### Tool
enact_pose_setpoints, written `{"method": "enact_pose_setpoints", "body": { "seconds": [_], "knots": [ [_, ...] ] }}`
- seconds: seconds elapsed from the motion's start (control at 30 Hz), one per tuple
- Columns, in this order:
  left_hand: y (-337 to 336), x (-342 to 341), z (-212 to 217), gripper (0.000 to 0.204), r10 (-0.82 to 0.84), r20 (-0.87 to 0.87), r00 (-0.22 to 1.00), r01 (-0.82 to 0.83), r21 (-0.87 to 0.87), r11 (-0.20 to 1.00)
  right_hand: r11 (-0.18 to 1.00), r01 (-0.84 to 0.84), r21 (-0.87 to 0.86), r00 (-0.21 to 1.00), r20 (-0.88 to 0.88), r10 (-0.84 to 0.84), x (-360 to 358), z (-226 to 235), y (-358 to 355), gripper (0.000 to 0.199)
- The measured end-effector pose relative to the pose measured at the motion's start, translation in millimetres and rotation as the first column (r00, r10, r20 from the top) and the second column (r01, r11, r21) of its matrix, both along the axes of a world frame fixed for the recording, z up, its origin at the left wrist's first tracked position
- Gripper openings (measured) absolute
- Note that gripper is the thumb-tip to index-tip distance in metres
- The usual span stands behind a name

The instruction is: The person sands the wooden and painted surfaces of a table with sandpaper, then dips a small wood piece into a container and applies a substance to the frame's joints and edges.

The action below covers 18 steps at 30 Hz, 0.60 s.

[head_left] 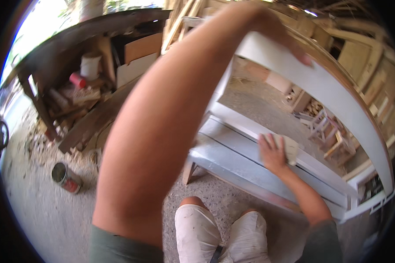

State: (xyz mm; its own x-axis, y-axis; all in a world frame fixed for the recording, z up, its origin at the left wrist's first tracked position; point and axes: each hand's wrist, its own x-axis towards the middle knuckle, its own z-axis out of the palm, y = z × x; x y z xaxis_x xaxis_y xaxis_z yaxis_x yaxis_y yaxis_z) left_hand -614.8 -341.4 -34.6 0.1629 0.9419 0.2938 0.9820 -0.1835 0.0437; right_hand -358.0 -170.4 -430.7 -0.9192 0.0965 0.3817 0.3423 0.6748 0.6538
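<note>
A large white-painted wooden frame (324, 90) stands tilted along a pale grey slatted bench (235, 151). Across the picture my left arm reaches up, and my left hand (287, 41) is on the frame's upper board, its fingers bent over the edge and partly blurred. Lower down, my right hand (273, 153) presses a folded pale sheet, apparently sandpaper (291, 150), against the frame's lower rail (250, 120). The fingers of that hand lie over the sheet's left side. My left forearm hides the frame's left end and part of the bench.
A paint-smeared can (66, 177) stands on the concrete floor at left. Behind it, a dark workbench (81, 37) shelters a white bucket (90, 65), a red container (77, 80) and wood scraps. Beyond the frame are small wooden stools (327, 127). Timber panels (360, 57) lean at right.
</note>
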Motion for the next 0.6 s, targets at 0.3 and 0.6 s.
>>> {"method": "enact_pose_setpoints", "body": {
  "seconds": [0.3,0.6],
  "knots": [
    [-12,-3,-15,0.086,0.155,0.144,0.977,-0.174,0.127,0.977,0.955,0.002,0.295,0.978,-0.198,0.059,-40,1,10,0.061],
    [-5,-6,-6,0.094,0.060,0.174,0.983,-0.077,0.091,0.993,0.975,0.220,0.009,0.918,-0.339,-0.204,369,-9,85,0.054]
  ]
}}
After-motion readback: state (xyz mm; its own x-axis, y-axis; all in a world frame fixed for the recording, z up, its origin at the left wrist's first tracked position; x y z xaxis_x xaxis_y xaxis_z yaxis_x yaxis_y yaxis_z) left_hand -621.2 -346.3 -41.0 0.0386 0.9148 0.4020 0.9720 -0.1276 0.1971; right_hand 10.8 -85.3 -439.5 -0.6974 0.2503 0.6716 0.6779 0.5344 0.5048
